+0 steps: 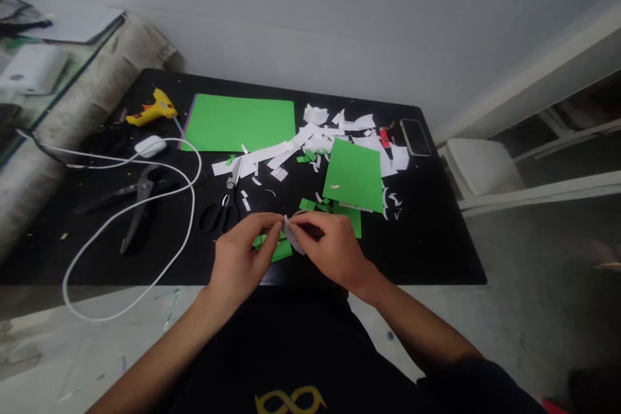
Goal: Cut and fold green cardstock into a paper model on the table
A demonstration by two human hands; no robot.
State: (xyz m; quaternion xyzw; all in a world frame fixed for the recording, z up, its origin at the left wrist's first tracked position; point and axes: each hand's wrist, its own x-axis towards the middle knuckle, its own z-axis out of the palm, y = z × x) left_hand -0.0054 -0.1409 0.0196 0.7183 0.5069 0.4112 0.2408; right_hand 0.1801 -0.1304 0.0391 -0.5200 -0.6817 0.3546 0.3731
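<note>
My left hand [242,257] and my right hand [330,247] meet over the near edge of a black table [436,239]. Both pinch a small white paper strip [292,236] between their fingertips. The strip bends down between the two hands. Green paper pieces [283,250] lie just under my hands. Black-handled scissors [222,208] rest on the table just left of my left hand.
A large green sheet [240,123] and a smaller green sheet [354,174] lie further back among several white paper scraps [315,139]. A yellow glue gun [151,108], pliers [140,197], a white cable [126,252] and a phone [415,137] are also on the table.
</note>
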